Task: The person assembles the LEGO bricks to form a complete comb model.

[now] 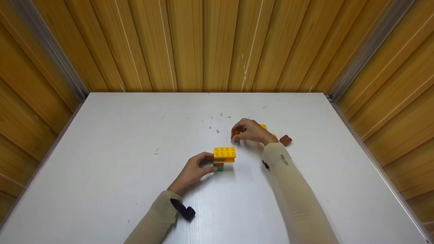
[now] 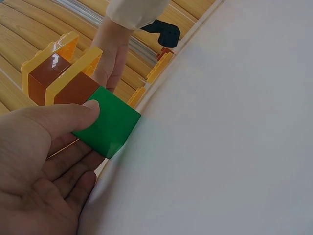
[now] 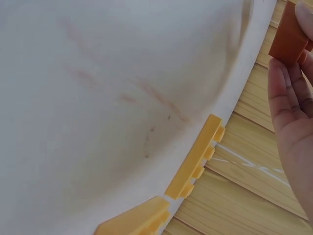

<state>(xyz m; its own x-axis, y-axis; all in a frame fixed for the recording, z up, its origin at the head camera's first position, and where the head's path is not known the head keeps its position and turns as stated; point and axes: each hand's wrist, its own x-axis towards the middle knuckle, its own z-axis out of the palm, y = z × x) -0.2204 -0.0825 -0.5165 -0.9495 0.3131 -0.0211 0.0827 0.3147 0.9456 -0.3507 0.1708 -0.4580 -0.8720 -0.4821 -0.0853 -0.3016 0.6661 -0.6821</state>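
Observation:
My left hand (image 1: 192, 169) pinches a small stack of toy building bricks (image 1: 224, 152) at its base. From the bottom up, the stack has a green brick (image 2: 111, 122), a brown brick (image 2: 76, 90), a yellow plate (image 2: 73, 76), another brown brick (image 2: 44, 76) and a yellow studded plate on top. In the left wrist view the thumb presses the green brick's side, with fingers behind it. Farther back and to the right, my right hand (image 1: 253, 131) holds a loose reddish-brown brick (image 3: 289, 34) between thumb and fingertips, apart from the stack.
Two yellow plates lie beyond my right hand, a nearer one (image 3: 134, 218) and a farther one (image 3: 194, 159); the hand partly hides them in the head view. Another brown brick (image 1: 285, 140) lies right of that wrist. Wood-patterned walls (image 1: 217, 44) enclose the white table (image 1: 112, 152) on three sides.

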